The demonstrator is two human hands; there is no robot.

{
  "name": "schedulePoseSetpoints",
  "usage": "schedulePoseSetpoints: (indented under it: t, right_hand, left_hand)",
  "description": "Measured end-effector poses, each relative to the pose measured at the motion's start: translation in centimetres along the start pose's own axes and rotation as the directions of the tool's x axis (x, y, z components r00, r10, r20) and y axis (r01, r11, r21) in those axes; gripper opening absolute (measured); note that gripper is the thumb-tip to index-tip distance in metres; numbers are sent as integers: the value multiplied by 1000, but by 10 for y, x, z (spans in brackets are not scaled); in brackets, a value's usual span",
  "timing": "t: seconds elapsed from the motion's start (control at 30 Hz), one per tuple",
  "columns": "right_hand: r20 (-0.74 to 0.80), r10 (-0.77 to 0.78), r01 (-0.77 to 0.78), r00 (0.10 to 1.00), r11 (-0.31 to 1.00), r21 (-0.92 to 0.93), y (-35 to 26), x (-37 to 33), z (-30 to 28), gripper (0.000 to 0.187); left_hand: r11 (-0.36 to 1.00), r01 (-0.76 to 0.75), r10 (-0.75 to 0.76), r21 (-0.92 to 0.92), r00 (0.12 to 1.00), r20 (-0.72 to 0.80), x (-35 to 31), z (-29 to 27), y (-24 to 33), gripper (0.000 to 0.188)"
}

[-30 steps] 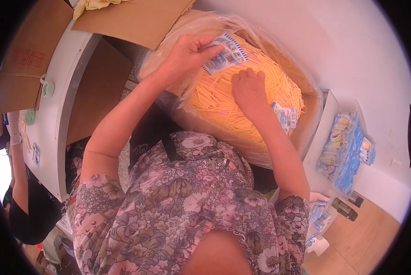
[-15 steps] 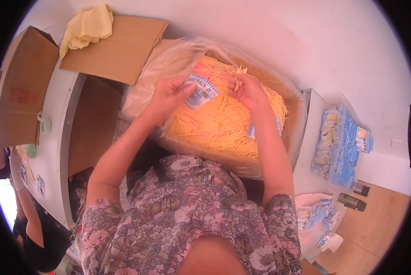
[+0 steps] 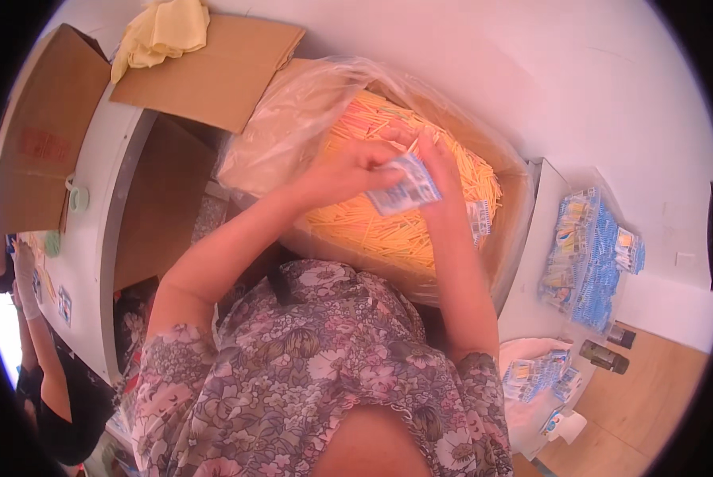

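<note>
Yellow cloth (image 3: 161, 33) lying across brown cardboard sheet (image 3: 213, 71); pale green round object (image 3: 79, 199) on white desk (image 3: 94, 318); farther left, co-worker in black (image 3: 64, 433).

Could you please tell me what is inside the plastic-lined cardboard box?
Thin yellow sticks, some pinkish, with a blue-and-white packet on top. The left hand, right hand and a held packet cover some sticks; whatever lies beneath the top layer cannot be seen.

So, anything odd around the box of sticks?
Mildly: one small packet lies loose on the yellow sticks inside the cardboard box, toward its right side, while many other packets sit grouped off to the right. It may be deliberate.
</note>
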State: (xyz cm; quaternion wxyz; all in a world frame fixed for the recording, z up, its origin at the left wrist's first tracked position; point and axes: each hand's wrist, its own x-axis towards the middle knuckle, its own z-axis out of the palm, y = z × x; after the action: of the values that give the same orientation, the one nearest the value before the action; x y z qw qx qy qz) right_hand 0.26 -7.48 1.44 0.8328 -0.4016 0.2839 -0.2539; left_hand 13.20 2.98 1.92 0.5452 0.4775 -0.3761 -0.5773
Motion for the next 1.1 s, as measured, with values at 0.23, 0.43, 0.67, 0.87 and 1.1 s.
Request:
schedulePoseSetpoints:
  t: [0.23,0.43,0.67,0.87,1.1]
  right_hand:
    - [58,13,-7,998,995,-102,-3,-37,1,39]
    - [163,-449,366,879,413,-834,-19,-57,-17,26]
    - [26,-457,227,889,389,-893,-16,-79,-15,28]
    - [50,-399,313,915,630,-711,-22,-59,-15,23]
    - [470,-135,461,872,-96,-882,6,-70,-26,11]
  left_hand:
    - [994,-95,83,52,978,193,0,18,-16,14]
    - [891,-347,293,292,932,213,-5,41,-9,14]
    - [863,-364,277,350,921,275,-2,52,-31,13]
    - [955,-156,143,252,987,69,-16,19,4,9]
    - [988,-143,152,59,965,-212,-42,-40,8,16]
